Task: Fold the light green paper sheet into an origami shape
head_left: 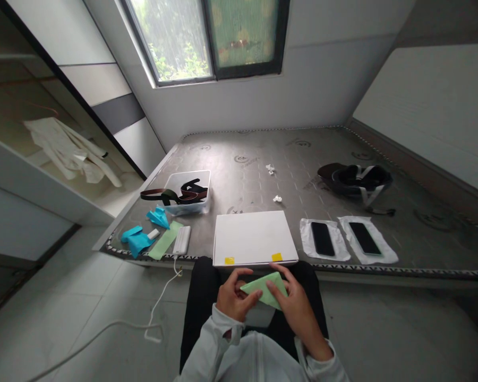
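in the head view, a folded piece of green paper (273,284) is held up over the person's lap (202,302), just off the near edge of the bed (247,146). the left hand (233,296) pinches the paper's pointed left end between thumb and fingers. the right hand (297,305) is clamped on the other end, thumb pressed on the top face, fingers behind; its index finger stretches towards the white box (255,237) at the bed's near edge, and whether it touches the box i cannot tell.

the layers could spring open or slide out of line if a thumb lifts before the crease is firm. thin paper could also tear or crumple if the hands pull against each other. with no table under it, a slip would likely drop it onto the lap or the floor (382,329). that outstretched finger might nudge the box.

the paper looks pale green and matte, roughly triangular, its sharp tip pointing left and its upper edge slanting. it seems doubled over; the underside is hidden by the fingers.
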